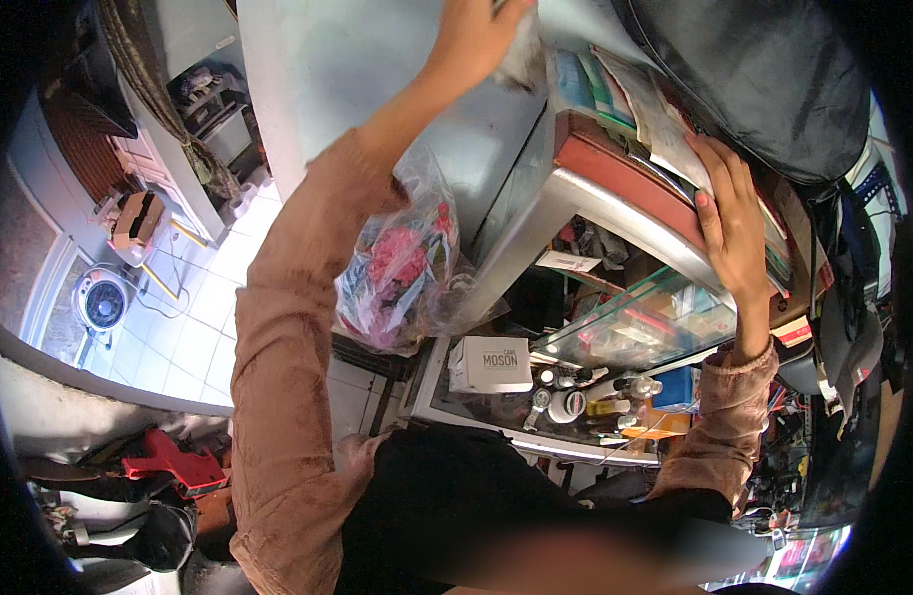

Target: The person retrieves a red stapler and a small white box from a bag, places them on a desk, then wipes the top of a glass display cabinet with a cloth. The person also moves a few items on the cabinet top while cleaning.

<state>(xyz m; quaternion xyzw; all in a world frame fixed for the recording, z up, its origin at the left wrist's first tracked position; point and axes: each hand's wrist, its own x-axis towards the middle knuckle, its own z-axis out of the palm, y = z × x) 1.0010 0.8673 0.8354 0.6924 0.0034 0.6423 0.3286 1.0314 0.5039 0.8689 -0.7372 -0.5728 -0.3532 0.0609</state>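
My left hand [473, 45] is raised to the upper edge of the view, where its fingers are partly cut off. It is closed on a grey-white cloth [522, 58] that hangs against the pale surface behind it. My right hand [732, 203] lies with fingers stretched and thumb apart on a stack of papers and folders on top of a glass-fronted cabinet [615, 213]. Under its thumb side runs a long reddish-brown box or binder [625, 178]. Loose papers [655, 124] stick out beside its fingertips.
A clear plastic bag [402, 263] of colourful things hangs by the cabinet. On the lower glass counter stand a white box [490, 365] and several small bottles [605, 407]. A black bag [764, 79] sits at upper right. On the left-hand floor stands a fan [104, 301].
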